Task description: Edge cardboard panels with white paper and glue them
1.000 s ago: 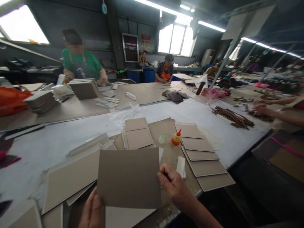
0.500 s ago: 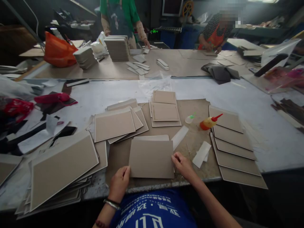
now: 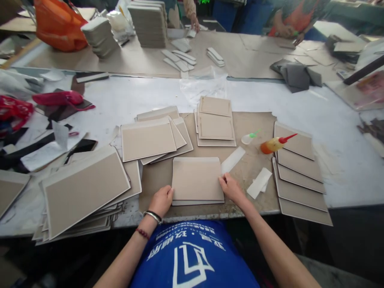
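Observation:
A beige rectangular board lies in front of me over another board, whose pale edge shows along the near side. My left hand pinches the board's left edge, thumb on the near side. At its right edge, my right hand has closed fingers on the same board. Just beyond the right hand rests a pale strip. More white strips lie farther right, near a bottle of amber liquid with a red nozzle and a small green-tipped bottle.
Stacked boards stand at left and behind. Two smaller framed panels lie farther back. Overlapping boards fan out at right. Across the table, a person's hand touches small pieces; another person works at the far right.
The view has tipped downward. Between my hands, the upper board has shifted away from me: the lower board showed at the far side before and now shows at the near side.

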The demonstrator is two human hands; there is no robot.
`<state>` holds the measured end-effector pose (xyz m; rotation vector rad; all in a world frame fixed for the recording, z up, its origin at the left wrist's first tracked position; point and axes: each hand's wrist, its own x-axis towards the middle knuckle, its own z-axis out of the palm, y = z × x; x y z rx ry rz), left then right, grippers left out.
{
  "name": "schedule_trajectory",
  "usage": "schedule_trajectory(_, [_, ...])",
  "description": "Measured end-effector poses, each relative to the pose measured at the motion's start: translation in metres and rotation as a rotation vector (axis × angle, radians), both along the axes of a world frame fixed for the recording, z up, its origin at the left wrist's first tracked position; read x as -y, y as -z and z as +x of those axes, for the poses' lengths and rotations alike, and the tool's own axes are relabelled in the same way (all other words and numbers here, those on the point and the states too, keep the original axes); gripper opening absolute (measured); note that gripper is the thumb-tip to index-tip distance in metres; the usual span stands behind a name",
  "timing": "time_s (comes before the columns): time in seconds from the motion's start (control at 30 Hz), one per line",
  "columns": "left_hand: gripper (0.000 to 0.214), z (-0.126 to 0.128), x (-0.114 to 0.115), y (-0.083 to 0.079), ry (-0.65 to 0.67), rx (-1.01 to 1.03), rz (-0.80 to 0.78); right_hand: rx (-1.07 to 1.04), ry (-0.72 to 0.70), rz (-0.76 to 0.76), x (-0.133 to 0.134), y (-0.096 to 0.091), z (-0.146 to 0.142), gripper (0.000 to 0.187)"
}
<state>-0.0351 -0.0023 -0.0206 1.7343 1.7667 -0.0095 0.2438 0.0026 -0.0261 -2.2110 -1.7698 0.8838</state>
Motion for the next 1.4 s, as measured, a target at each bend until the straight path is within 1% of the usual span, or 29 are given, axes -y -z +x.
schedule_trajectory(0.17, [0.027, 0.0, -0.002, 0.002, 0.056, -0.013, -0.065, 0.081, -0.024, -0.059, -0.002, 0.002, -0.002, 0.015])
schedule_trajectory(0.37, [0.027, 0.001, 0.002, 0.007, 0.071, -0.028, -0.1, 0.137, -0.036, -0.092, -0.002, 0.006, -0.004, 0.014])
schedule_trajectory(0.6, [0.027, 0.003, 0.002, 0.008, 0.071, -0.081, -0.164, 0.171, -0.054, -0.094, -0.003, 0.015, -0.003, 0.012])
schedule_trajectory(0.83, [0.027, 0.005, -0.001, 0.007, 0.075, -0.117, -0.203, 0.188, -0.04, -0.078, -0.002, 0.021, -0.005, 0.011])
schedule_trajectory(0.97, [0.027, 0.006, -0.001, 0.007, 0.087, -0.131, -0.211, 0.188, -0.027, -0.071, -0.001, 0.023, -0.005, 0.011])
schedule_trajectory(1.13, [0.026, 0.006, 0.0, 0.011, 0.113, -0.141, -0.189, 0.172, -0.012, -0.067, 0.001, 0.024, -0.004, 0.011])
schedule_trajectory(1.4, [0.026, 0.005, 0.003, 0.014, 0.119, -0.154, -0.166, 0.154, -0.018, -0.075, 0.002, 0.022, -0.004, 0.01])
